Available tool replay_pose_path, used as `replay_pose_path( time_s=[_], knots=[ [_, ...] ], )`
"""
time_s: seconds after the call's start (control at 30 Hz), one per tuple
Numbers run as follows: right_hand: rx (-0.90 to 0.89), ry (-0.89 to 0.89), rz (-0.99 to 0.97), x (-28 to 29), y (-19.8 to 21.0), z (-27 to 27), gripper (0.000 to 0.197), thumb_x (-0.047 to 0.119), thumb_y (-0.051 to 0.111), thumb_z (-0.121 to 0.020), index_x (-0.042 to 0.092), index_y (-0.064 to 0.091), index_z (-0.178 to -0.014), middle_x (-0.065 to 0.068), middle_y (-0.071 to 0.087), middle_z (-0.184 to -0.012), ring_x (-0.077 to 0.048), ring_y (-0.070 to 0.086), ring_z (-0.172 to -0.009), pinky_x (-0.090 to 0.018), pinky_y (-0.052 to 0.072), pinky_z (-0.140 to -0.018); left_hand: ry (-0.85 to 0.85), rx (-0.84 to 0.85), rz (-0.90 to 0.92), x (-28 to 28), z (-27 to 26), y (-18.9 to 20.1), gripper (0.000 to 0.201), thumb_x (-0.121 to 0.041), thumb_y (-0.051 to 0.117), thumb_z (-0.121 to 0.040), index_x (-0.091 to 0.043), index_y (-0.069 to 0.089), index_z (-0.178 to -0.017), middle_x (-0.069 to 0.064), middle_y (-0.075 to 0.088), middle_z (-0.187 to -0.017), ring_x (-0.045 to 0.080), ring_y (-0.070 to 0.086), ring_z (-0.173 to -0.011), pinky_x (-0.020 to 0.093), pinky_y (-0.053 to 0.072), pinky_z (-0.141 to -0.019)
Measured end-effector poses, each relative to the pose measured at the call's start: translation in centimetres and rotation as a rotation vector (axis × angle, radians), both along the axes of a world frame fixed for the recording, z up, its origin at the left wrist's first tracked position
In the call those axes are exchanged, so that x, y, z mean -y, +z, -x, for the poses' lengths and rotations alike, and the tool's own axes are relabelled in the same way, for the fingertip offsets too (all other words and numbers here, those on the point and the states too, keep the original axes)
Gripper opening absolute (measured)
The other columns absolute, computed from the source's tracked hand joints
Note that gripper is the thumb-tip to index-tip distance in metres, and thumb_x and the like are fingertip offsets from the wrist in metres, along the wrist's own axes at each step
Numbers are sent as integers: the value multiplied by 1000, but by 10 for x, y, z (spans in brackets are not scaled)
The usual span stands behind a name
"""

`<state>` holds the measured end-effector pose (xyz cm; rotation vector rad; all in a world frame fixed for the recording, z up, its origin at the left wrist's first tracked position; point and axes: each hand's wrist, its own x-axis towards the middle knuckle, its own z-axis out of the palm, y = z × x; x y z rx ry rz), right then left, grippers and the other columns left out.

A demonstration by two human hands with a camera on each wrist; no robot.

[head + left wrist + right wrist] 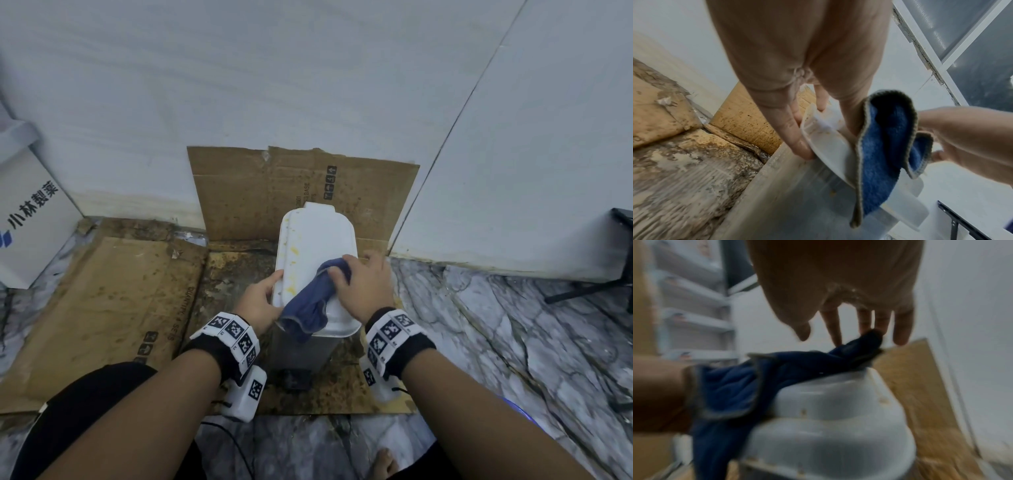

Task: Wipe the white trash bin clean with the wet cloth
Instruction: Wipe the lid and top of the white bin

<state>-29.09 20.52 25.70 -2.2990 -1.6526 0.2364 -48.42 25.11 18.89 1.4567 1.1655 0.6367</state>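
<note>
The white trash bin (pixel 318 236) stands on cardboard against the wall, its shut lid smeared with yellow stains along the left side. A blue cloth (pixel 308 305) lies across the near part of the lid and hangs over its front left corner. My right hand (pixel 366 287) rests on the cloth with straight fingers. In the right wrist view the fingertips (pixel 836 340) touch the cloth (pixel 777 369) on top of the bin (pixel 838 418). My left hand (pixel 260 301) pinches the lid's left rim (pixel 828 146), thumb on top, beside the cloth (pixel 879 154).
Stained cardboard (pixel 113 291) covers the floor, and another sheet (pixel 239 192) leans on the wall behind the bin. A white printed box (pixel 30 219) stands at the left, a black stand (pixel 613 274) at the right. A black pedal (pixel 296 378) juts out at the bin's base.
</note>
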Motion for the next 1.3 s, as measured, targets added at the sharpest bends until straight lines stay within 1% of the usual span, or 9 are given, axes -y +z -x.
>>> replay_pose_path(
  time_s=[0.17,0.37,0.47,0.63,0.7,0.87,1.0,1.13,1.3],
  knots=[
    [163,57,249,3,2,29,102,85,46,-67,21,24,-144,-16,28,-141,-38,30,-127,-47,32,-104,-12,27,34,-2,1,-2,83,-10,79,-76,-24,38,-147,2,68,-118,17,64,-107,38,53,-92],
    [-116,78,171,-7,5,16,54,19,61,-80,22,41,-130,-14,38,-122,-36,41,-114,-33,39,-87,-13,91,102,2,2,3,100,-9,89,-58,-25,41,-144,-7,67,-110,19,64,-104,43,52,-94],
    [-254,124,105,-10,12,-2,57,7,65,-77,22,49,-130,-10,54,-116,-29,56,-103,-34,48,-83,0,100,108,2,2,5,96,-4,87,-61,-25,43,-143,-8,67,-109,20,63,-105,41,52,-93],
    [-890,30,-20,-12,26,-24,51,-8,67,-80,22,54,-120,-8,68,-105,-27,66,-97,-44,56,-85,6,109,117,2,0,6,97,-2,87,-61,-22,41,-144,-12,64,-106,15,62,-102,31,52,-89],
    [-749,79,-14,-13,25,-27,46,-5,64,-83,23,51,-118,-4,69,-106,-22,65,-98,-43,55,-86,2,108,114,2,1,5,98,-4,87,-60,-22,41,-145,-11,65,-109,14,62,-103,29,52,-87],
    [131,301,33,-11,5,-26,34,13,52,-83,23,56,-115,-1,63,-113,-32,56,-101,-42,46,-85,-3,132,126,3,2,5,96,-2,87,-61,-22,42,-144,-17,63,-108,3,61,-99,15,52,-75],
    [-31,429,63,-12,7,-27,39,10,58,-84,15,60,-122,-8,61,-120,-32,56,-107,-37,43,-92,-17,129,141,0,3,1,102,-7,90,-57,-22,40,-145,-8,65,-117,10,62,-106,30,54,-89],
    [-159,365,120,-28,15,-39,34,1,57,-83,18,64,-111,-7,65,-114,-27,58,-105,-35,46,-89,-4,141,141,0,3,2,97,-1,88,-59,-23,43,-142,-14,66,-107,3,63,-97,17,55,-74],
    [-327,174,48,-78,22,-51,28,9,66,-83,30,61,-101,-2,65,-109,-22,59,-99,-28,41,-81,3,148,163,-2,3,-4,107,-16,94,-48,-28,45,-141,-13,67,-117,12,63,-106,41,55,-91]
  ],
)
